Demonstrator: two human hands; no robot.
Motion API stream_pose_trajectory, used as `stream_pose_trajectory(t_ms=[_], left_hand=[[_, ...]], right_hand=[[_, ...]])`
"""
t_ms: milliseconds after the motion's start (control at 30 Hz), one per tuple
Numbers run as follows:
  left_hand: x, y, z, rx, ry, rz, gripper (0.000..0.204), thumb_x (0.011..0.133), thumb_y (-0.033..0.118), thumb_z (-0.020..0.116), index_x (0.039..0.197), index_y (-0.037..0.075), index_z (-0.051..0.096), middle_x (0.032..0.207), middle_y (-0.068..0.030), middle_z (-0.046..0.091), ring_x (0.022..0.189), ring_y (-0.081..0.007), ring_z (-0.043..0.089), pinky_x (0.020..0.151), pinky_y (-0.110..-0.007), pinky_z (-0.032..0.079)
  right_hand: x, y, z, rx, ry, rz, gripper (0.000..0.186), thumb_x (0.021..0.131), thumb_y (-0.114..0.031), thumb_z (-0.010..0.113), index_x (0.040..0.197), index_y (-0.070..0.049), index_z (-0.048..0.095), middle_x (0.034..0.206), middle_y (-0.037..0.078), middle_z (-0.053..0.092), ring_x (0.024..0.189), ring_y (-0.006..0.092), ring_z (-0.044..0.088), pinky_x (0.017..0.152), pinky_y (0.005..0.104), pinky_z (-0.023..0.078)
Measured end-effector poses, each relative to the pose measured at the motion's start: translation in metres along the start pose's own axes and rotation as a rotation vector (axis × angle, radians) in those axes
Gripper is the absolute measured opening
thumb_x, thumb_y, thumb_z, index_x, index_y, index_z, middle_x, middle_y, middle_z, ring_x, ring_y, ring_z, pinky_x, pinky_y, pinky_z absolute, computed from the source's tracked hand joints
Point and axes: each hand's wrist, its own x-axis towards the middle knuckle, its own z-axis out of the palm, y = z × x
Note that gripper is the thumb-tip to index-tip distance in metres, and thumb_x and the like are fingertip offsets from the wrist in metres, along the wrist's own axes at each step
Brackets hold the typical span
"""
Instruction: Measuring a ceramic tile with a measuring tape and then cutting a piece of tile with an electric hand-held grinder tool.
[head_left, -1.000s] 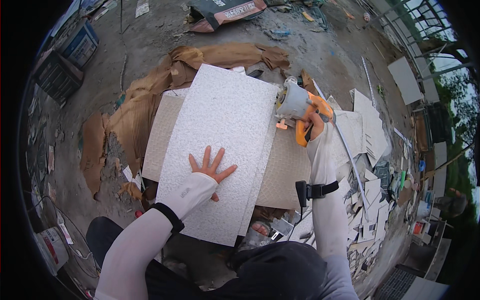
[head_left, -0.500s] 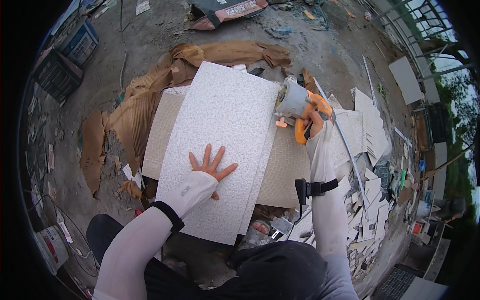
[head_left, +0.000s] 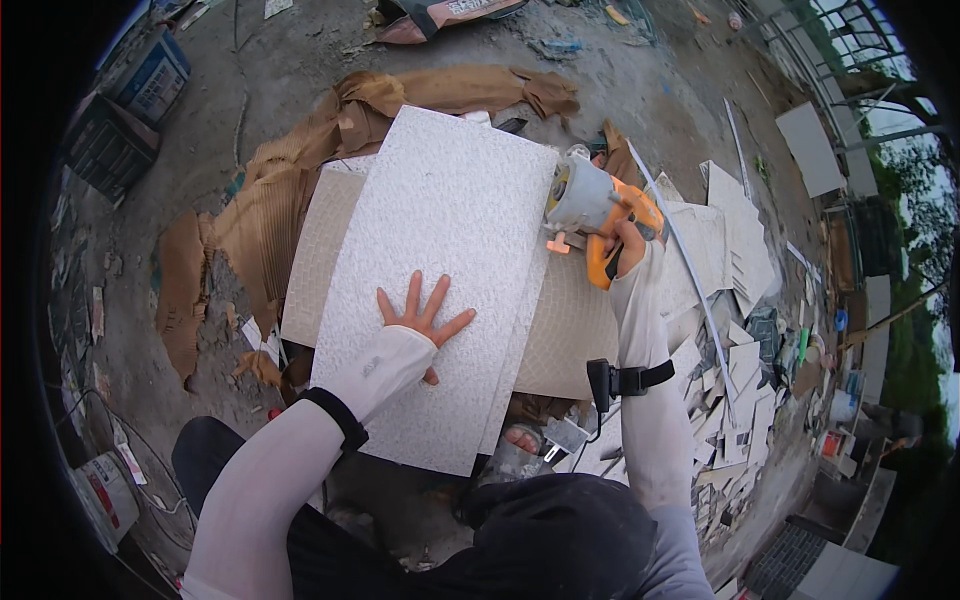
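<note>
My left hand (head_left: 424, 322) lies flat with spread fingers on a large white speckled tile (head_left: 455, 205). A second white tile shows along the right edge of this one, just beneath it. Under both rests a beige tile (head_left: 562, 335) with a woven-looking pattern. My right hand (head_left: 630, 243) is wrapped round the handle of an orange and grey power tile cutter (head_left: 585, 200). The cutter sits against the upper right edge of the white tile; its blade's contact with the tile cannot be made out.
Torn brown cardboard (head_left: 265, 190) curves round the far and left sides of the tiles. Broken tile pieces (head_left: 735, 420) pile up on the right, with a long pale strip (head_left: 690, 270) across them. A dark crate (head_left: 110, 148) stands far left, a white bucket (head_left: 105, 495) near left.
The whole view has shifted slightly, so the tiles sit a little higher in it. My left hand stays flat on the tile and my right hand keeps hold of the cutter at its edge.
</note>
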Motion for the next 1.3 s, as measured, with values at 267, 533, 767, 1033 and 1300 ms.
stream_pose_trajectory(t_ms=[267, 533, 767, 1033, 1300], left_hand=[[0.005, 0.000, 0.007, 0.036, 0.013, -0.023, 0.131, 0.054, 0.059, 0.089, 0.154, 0.049, 0.004, 0.162, -0.0095, -0.022, 0.147, -0.0431, -0.019, 0.107, -0.080, 0.008], [0.003, 0.001, 0.004, -0.027, 0.032, -0.009, 0.132, 0.054, 0.050, 0.093, 0.154, 0.048, 0.007, 0.163, -0.0104, -0.019, 0.147, -0.0443, -0.018, 0.105, -0.082, 0.006], [0.001, 0.006, 0.005, 0.001, 0.043, -0.052, 0.134, 0.053, 0.052, 0.092, 0.153, 0.050, 0.004, 0.163, -0.0054, -0.020, 0.149, -0.0391, -0.016, 0.110, -0.077, 0.011], [-0.002, 0.011, 0.006, -0.009, 0.129, -0.108, 0.132, 0.054, 0.049, 0.093, 0.153, 0.049, 0.006, 0.164, -0.0047, -0.016, 0.150, -0.0360, -0.014, 0.112, -0.075, 0.011], [-0.002, 0.013, 0.011, 0.004, 0.143, -0.118, 0.131, 0.056, 0.050, 0.091, 0.153, 0.050, 0.004, 0.164, -0.0039, -0.016, 0.150, -0.0343, -0.015, 0.112, -0.075, 0.009]], right_hand=[[-0.070, 0.009, -0.015, 0.010, 0.034, 0.030, 0.017, 0.080, -0.008, 0.061, 0.093, -0.001, 0.050, 0.063, 0.006, 0.055, 0.051, 0.0135, 0.054, 0.050, 0.0284, 0.046], [-0.164, 0.014, -0.035, 0.003, 0.039, 0.083, 0.023, 0.081, -0.007, 0.064, 0.101, 0.001, 0.055, 0.065, 0.006, 0.057, 0.051, 0.0133, 0.053, 0.049, 0.0259, 0.043], [-0.247, 0.025, -0.054, 0.042, 0.080, 0.135, 0.016, 0.082, -0.005, 0.064, 0.095, 0.001, 0.057, 0.065, 0.005, 0.057, 0.052, 0.0130, 0.054, 0.050, 0.0259, 0.043], [-0.314, 0.065, -0.077, 0.093, 0.050, 0.199, 0.016, 0.083, -0.006, 0.064, 0.096, -0.001, 0.058, 0.067, 0.005, 0.058, 0.055, 0.0126, 0.055, 0.053, 0.0259, 0.045], [-0.390, 0.042, -0.087, 0.056, 0.089, 0.281, 0.016, 0.084, -0.006, 0.065, 0.097, -0.001, 0.058, 0.068, 0.005, 0.059, 0.056, 0.0125, 0.057, 0.054, 0.0262, 0.046]])
